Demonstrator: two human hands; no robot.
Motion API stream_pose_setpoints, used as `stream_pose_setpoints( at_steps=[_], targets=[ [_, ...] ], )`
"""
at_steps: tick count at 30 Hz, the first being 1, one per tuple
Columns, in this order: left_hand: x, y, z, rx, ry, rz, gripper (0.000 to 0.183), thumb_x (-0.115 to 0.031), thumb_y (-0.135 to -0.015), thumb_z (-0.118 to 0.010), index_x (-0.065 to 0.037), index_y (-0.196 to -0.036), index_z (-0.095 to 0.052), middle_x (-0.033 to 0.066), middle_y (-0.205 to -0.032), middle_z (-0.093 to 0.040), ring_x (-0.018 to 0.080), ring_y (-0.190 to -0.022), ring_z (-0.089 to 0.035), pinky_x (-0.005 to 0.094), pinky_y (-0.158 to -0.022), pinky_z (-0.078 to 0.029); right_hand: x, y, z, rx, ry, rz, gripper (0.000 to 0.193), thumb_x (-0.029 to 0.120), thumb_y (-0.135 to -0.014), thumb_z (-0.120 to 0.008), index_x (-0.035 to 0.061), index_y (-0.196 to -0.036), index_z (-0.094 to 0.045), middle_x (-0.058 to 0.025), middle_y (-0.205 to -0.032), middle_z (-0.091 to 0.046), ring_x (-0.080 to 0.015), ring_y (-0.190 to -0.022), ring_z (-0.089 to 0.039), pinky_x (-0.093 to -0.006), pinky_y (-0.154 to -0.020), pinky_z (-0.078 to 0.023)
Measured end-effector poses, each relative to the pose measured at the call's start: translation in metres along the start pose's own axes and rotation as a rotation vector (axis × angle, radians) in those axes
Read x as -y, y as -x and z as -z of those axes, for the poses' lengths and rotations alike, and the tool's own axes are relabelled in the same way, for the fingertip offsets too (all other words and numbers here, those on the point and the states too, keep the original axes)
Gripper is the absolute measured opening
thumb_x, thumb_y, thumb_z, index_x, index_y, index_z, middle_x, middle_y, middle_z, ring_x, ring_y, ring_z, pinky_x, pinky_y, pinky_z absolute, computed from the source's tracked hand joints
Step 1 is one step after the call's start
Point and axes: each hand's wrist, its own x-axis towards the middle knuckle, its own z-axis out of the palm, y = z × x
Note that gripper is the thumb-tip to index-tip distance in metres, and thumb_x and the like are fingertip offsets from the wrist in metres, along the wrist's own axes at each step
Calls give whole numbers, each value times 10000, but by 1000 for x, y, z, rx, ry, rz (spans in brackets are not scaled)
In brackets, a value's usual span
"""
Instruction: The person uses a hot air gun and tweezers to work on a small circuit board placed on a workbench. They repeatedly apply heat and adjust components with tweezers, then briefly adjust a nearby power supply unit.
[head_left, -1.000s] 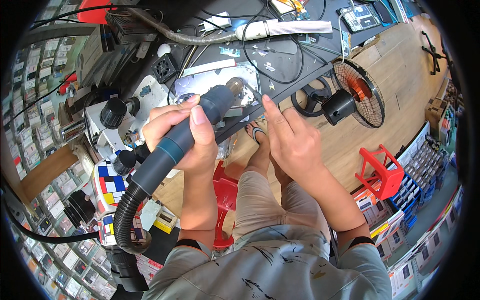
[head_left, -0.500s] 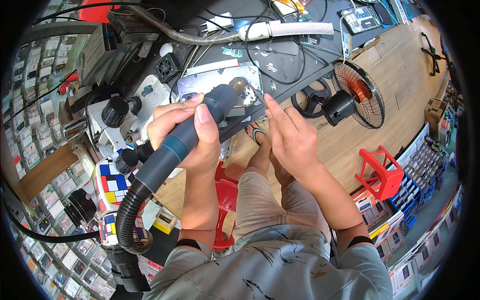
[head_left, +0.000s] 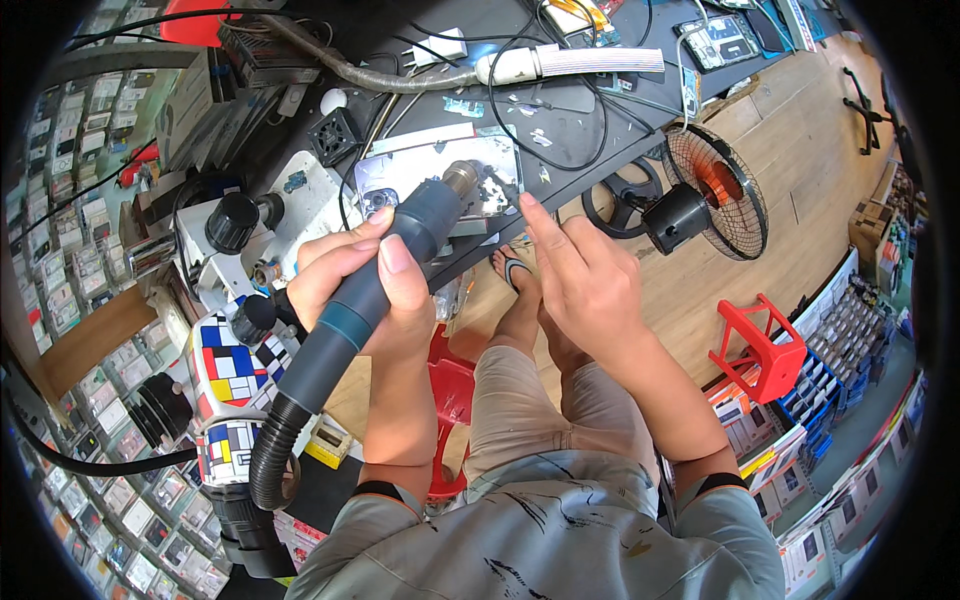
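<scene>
- Black plastic forms the handpiece [head_left: 325,345], with a teal-tinted band near its middle, a metal nozzle [head_left: 462,177] at its far end and a ribbed hose [head_left: 272,455] at its near end.
- Your left hand [head_left: 403,285] is wrapped firmly around that handpiece, which points far and to the right.
- Your right hand [head_left: 590,275] is pinched on a slim dark tool [head_left: 508,192], which reaches out to the left and far.
- Shiny and silvery-lilac, the phone back [head_left: 425,163] lies just beyond both your hands, with a round-lensed camera cluster at its left end and white and dark patches mottling its right part.
- Nozzle and tool tip meet the view over those patches; you cannot tell whether either touches.
- Beneath lies your dark bench [head_left: 570,130]; a black fan [head_left: 675,215] stands to the right.
</scene>
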Motion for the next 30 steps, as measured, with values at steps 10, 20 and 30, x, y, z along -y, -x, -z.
stream_pose_setpoints(
  at_steps=[10,20,30],
  targets=[
    [1,-5,1,-27,-34,-42,321,-133,-970,-826,1,-1087,-559,188,-918,-723,230,-809,-738,333,-782,-613,8,-7,4,-67,-602,-484,334,17,-1028,-761,6,-1362,-779,-87,-767,-604,-184,-619,-596,-340,-578,-494],
    [-3,-4,-5,8,-82,-30,246,-83,-949,-749,-5,-1066,-547,164,-857,-662,237,-801,-705,385,-823,-657,-1,3,6,-27,-299,-227,388,-33,-1006,-775,44,-1386,-789,-60,-756,-501,-145,-613,-451,-321,-553,-406],
    [-1,-6,-1,45,-78,-7,237,-53,-950,-760,-10,-1071,-561,149,-877,-665,245,-822,-739,398,-846,-665,-14,-3,9,63,-165,-94,501,21,-909,-835,91,-1401,-767,-79,-830,-577,-264,-602,-593,-406,-558,-520]
  ],
)
